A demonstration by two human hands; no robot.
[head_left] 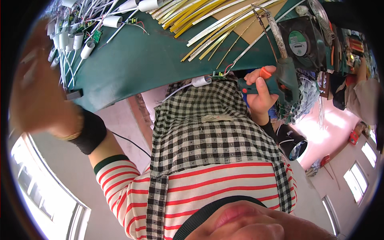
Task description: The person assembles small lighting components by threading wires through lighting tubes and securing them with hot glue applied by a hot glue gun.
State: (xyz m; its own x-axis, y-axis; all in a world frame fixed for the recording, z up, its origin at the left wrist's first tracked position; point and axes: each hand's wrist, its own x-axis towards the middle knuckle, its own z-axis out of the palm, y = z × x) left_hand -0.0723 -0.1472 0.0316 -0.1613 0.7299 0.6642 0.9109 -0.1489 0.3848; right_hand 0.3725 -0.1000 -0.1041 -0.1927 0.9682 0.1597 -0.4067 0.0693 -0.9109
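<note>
My left hand (44, 86) is raised at the far left, close to the camera and blurred, beside a bundle of white cords (68, 60) with white plastic sleeves. Its fingers are smeared, so I cannot tell what they hold, if anything. My right hand (262, 90) is wrapped round the green handle of a soldering gun (286, 76), an orange cover on one finger. The gun's metal tip points up over the table. Left of that hand, at the table's near edge, a white sleeve (201, 81) on a cord lies beside a small circuit board (218, 74) with a red wire.
Yellow and white strips (212, 24) lie across brown cardboard (250, 28) on the green table (132, 68). A black fan (302, 44) stands at the right, near a metal coil (329, 34). Another person's sleeve (366, 100) shows at far right.
</note>
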